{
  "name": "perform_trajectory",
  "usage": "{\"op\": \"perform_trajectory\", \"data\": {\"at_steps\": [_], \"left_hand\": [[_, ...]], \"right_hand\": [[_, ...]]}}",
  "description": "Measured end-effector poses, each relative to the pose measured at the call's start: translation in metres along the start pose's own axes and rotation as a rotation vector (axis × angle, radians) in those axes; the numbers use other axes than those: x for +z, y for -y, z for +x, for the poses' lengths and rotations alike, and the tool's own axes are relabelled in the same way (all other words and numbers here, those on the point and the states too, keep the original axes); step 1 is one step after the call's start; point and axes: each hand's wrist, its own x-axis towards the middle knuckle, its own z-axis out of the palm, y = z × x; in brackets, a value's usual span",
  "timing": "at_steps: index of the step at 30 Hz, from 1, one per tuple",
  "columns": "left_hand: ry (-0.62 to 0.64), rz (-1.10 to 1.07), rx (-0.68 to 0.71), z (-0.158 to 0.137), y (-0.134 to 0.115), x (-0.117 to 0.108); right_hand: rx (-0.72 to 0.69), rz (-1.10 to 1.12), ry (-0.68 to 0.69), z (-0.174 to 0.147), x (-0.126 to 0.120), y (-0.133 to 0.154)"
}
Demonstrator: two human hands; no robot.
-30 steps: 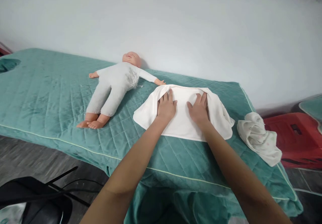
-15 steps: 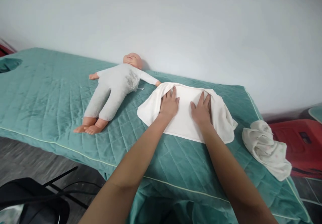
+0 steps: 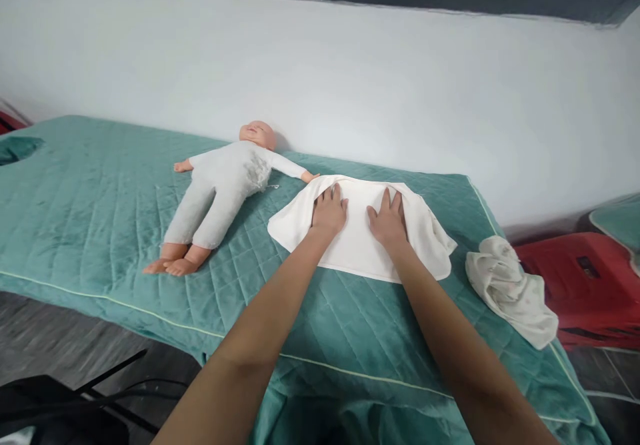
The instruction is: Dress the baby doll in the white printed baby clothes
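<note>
While the left hand (image 3: 329, 211) and right hand (image 3: 389, 223) lie on it, white cloth (image 3: 357, 238): one, spread on the bed cover (image 3: 125, 198), two flaps folded over, one per side.
White wall (image 3: 375, 91): one, at 12 o'clock, taking the white cloth as dial centre.
Left hand: one, palm down at 10 o'clock on the white cloth, open, fingers extended, outer edge against the left flap.
Right hand: one, palm down at 2 o'clock, open, fingers spread, outer edge against the right flap. Cannot tell how far either flap covers the fingers.
Doll (image 3: 220, 175): one, on its back between 9 and 10 o'clock; two arms, two legs, one frayed patch on the torso. One doll hand meets or nearly meets the white cloth's corner; contact unclear.
Crumpled cloth (image 3: 510, 291): one, pale, between 3 and 4 o'clock, at the cover's edge.
Red plastic object (image 3: 590, 281): one, beyond it, same direction.
Black object (image 3: 60, 411): one, cut off by the frame at 8 o'clock; kind unclear.
Bed cover: one, green, quilted.
</note>
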Motion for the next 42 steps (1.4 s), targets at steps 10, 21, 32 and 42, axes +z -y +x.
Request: {"op": "perform_trajectory", "data": {"at_steps": [10, 21, 32, 42], "left_hand": [[0.023, 0.002, 0.012, 0.016, -0.004, 0.010], [0.074, 0.070, -0.063, -0.002, -0.015, 0.010], [0.087, 0.061, -0.066, -0.038, -0.015, 0.008], [-0.083, -0.022, 0.027, -0.085, -0.011, 0.001]], "right_hand": [[0.015, -0.047, 0.032, 0.023, 0.016, -0.005], [-0.013, -0.124, 0.155, 0.009, 0.008, -0.001], [-0.218, -0.225, 0.163, -0.027, 0.003, -0.009], [-0.297, -0.310, 0.110, -0.083, -0.012, -0.013]]}}
